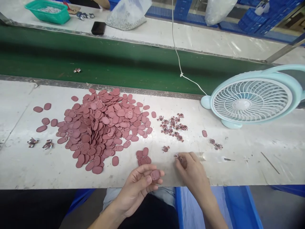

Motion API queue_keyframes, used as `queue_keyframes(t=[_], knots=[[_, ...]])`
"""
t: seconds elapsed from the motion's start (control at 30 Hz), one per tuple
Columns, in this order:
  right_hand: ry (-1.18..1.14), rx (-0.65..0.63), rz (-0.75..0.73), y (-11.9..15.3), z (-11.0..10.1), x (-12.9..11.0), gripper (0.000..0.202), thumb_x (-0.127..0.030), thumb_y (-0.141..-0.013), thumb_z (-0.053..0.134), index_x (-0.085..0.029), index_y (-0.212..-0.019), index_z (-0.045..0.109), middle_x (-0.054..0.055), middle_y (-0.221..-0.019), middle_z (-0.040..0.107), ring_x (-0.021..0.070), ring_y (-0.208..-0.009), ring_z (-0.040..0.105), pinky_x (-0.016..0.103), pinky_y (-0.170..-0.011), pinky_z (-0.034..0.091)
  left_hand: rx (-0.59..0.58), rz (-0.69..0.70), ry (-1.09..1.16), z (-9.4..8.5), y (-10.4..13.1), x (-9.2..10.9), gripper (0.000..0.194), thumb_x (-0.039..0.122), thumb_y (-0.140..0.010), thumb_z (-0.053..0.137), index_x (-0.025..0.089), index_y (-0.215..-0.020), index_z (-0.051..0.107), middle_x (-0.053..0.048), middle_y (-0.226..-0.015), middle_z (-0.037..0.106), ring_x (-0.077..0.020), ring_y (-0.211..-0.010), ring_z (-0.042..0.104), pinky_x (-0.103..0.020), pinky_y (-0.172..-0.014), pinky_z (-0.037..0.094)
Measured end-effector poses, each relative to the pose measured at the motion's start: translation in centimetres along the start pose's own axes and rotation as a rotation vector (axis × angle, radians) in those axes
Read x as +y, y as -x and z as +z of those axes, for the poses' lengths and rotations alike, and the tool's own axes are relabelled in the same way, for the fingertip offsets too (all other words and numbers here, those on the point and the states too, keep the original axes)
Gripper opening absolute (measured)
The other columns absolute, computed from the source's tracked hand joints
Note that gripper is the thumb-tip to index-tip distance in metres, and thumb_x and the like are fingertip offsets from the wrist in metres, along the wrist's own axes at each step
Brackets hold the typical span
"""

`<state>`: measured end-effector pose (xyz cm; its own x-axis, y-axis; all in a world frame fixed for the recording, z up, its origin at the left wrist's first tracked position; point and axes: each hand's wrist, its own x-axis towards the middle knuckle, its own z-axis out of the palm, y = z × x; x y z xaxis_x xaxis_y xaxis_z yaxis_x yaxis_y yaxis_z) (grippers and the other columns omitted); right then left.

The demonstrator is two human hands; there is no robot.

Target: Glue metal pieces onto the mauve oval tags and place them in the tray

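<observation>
My left hand (140,184), near the front edge of the table, is closed on a reddish-brown oval piece (155,175) with small holes in it. To its right, my right hand (192,168) rests low over the tabletop with its fingers pinched around a small brown-and-white figure piece (180,158), mostly covered by the fingers. A small group of oval pieces (144,156) lies just beyond my left hand. Further off is a large heap of the same oval pieces (105,121). Several small brown figure pieces (175,124) are scattered beyond my right hand.
A light-blue fan (252,98) stands at the right, its white cord (177,54) running upward. A green conveyor belt (133,66) runs behind the table. Across it are a green basket (47,12), a bag of small parts (128,16) and a black box (98,28). A blue bin (240,206) sits below.
</observation>
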<state>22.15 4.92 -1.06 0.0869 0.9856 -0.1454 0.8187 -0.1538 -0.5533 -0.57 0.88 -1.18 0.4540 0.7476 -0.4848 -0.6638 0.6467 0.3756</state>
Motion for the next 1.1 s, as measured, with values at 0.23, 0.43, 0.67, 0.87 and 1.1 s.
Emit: queue_keyframes(t=[0.23, 0.43, 0.67, 0.87, 1.1], knots=[[-0.795, -0.205, 0.201, 4.4, -1.5, -2.7, 0.02, -0.037, -0.085, 0.073, -0.025, -0.1, 0.069, 0.002, -0.083, 0.069, 0.0154, -0.063, 0.063, 0.028, -0.058, 0.054, 0.023, 0.027, -0.06, -0.2, 0.2, -0.1, 0.025, 0.017, -0.083, 0.075, 0.022, -0.108, 0.075, -0.01, -0.117, 0.077, -0.017, -0.095, 0.073, -0.023, -0.08, 0.054], [-1.058, -0.298, 0.045, 5.8, -1.0, -5.4, 0.015, -0.023, -0.092, 0.067, -0.031, -0.101, 0.076, 0.005, -0.099, 0.068, 0.0193, -0.093, 0.067, 0.029, -0.076, 0.057, 0.042, 0.093, -0.153, 0.7, 0.2, 0.1, 0.025, 0.02, -0.078, 0.081, 0.022, -0.103, 0.076, -0.009, -0.114, 0.078, -0.0198, -0.1, 0.069, -0.031, -0.086, 0.054], [-1.075, -0.227, 0.01, 5.1, -0.6, -6.5, 0.013, -0.025, -0.089, 0.07, -0.029, -0.1, 0.076, 0.004, -0.094, 0.066, 0.0171, -0.09, 0.065, 0.028, -0.078, 0.055, 0.042, 0.159, -0.199, 0.9, 0.2, 0.4, 0.025, 0.021, -0.078, 0.08, 0.023, -0.104, 0.076, -0.008, -0.111, 0.078, -0.0201, -0.098, 0.069, -0.033, -0.087, 0.053], [-1.055, -0.237, 0.298, 5.4, -0.6, -7.7, 0.02, -0.04, -0.083, 0.076, -0.02, -0.086, 0.072, 0.004, -0.077, 0.073, 0.0162, -0.068, 0.068, 0.027, -0.067, 0.057, 0.025, 0.175, -0.208, 1.0, 0.4, 0.4, 0.024, 0.018, -0.079, 0.079, 0.022, -0.102, 0.076, -0.008, -0.109, 0.079, -0.0196, -0.096, 0.07, -0.032, -0.085, 0.054], [-0.887, -0.305, 0.219, 5.0, -0.9, -7.4, 0.026, -0.044, -0.084, 0.074, -0.018, -0.088, 0.074, 0.007, -0.08, 0.076, 0.019, -0.07, 0.069, 0.03, -0.067, 0.058, 0.033, 0.164, -0.233, 1.1, 0.5, 0.5, 0.022, 0.016, -0.079, 0.079, 0.02, -0.1, 0.075, -0.008, -0.104, 0.08, -0.0208, -0.096, 0.071, -0.036, -0.089, 0.053]])
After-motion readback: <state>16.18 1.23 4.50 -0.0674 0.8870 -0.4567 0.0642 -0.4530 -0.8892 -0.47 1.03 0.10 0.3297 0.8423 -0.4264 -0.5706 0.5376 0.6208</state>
